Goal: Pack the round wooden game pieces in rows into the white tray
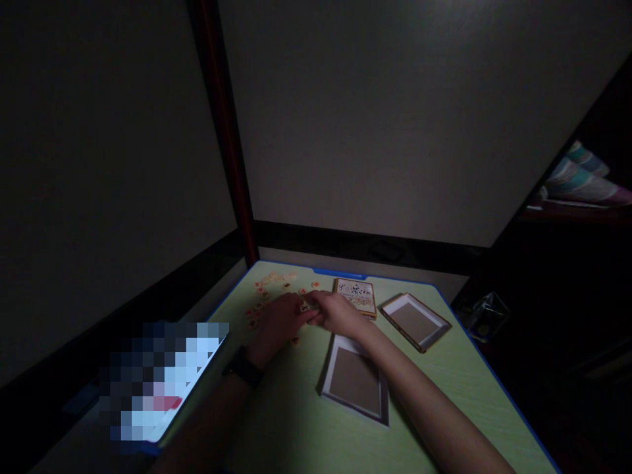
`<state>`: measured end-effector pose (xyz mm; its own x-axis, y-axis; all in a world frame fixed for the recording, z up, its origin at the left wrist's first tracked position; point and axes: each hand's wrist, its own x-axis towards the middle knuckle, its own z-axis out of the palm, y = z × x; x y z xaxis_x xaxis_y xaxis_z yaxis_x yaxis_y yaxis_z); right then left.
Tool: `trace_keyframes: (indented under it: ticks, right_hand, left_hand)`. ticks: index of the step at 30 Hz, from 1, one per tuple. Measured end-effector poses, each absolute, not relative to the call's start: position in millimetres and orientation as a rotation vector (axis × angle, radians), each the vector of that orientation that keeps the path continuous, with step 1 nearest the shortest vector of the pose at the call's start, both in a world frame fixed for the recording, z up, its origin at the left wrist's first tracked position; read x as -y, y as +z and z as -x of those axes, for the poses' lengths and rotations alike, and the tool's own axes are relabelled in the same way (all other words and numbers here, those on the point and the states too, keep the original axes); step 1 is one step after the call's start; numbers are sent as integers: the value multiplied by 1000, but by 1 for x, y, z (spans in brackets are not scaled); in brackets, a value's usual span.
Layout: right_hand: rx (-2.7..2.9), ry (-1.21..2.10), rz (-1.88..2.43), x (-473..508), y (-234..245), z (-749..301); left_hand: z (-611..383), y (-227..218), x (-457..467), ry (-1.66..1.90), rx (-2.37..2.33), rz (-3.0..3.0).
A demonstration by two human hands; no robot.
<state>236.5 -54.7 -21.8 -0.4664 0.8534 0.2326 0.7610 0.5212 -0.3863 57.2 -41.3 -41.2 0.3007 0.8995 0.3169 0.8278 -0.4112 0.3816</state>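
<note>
My left hand (280,322), with a dark watch on its wrist, and my right hand (340,312) meet over the table. Both have their fingers bent together around a round Chinese chess piece (305,307), partly hidden by the fingers; whether more pieces are in the grip I cannot tell. Several loose pieces lie about the hands, among them one with a red mark (316,284) behind them and a dark-marked one (295,341) in front. Below my right forearm sits an open shallow box (330,388) with a white rim and brown bottom.
The pale green table (474,401) has a blue edge. A printed box with Chinese characters (356,296) lies behind my right hand, an open box part (419,322) to its right. A lit screen (197,368) stands at the left edge. Walls close off the back and left.
</note>
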Motion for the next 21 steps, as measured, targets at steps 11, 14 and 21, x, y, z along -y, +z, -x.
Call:
trace_keyframes:
  ticks: [11, 14, 21]
  right_hand:
    - [2230, 207, 1284, 56, -23, -233]
    - [2174, 232, 1329, 54, -22, -234]
    - [2072, 417, 1422, 54, -22, -236]
  left_hand:
    - [-52, -33, 28, 930, -1302, -1957]
    - [-39, -28, 19, 1164, -1239, -1791]
    - [-9, -29, 10, 1136, -1790, -1965]
